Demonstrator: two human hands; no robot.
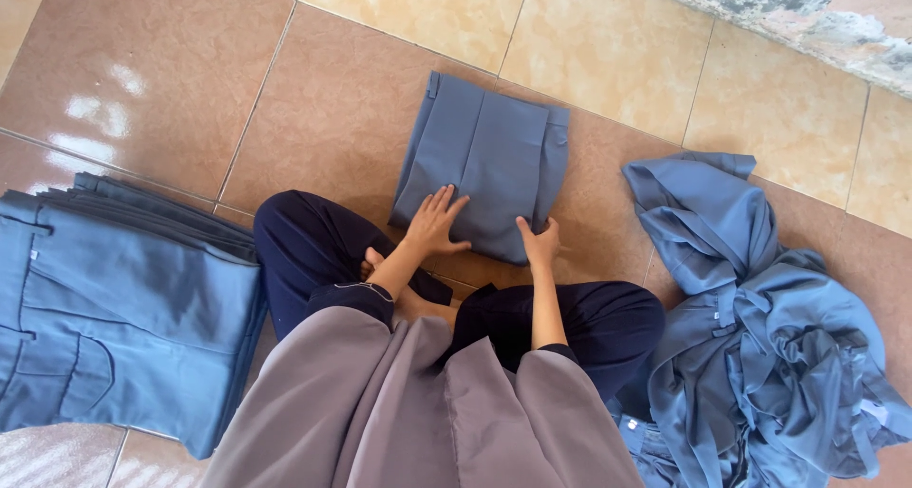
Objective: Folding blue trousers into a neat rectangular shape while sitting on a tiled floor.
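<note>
Folded blue garment pressed flat on the tiled floor

The folded garment [484, 160] is pinned under the open left hand [435, 224]; its near edge is pinched by the right hand [540, 244]. One stack [114, 317] and one heap [760, 326] are seen.

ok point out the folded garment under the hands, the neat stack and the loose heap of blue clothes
folded garment [494, 155], head view, flat middle of its top face
neat stack [133, 317], head view, top piece at left
loose heap [760, 336], head view, crumpled middle at right

L hand [436, 224] flat, R hand [540, 244] curled
</note>
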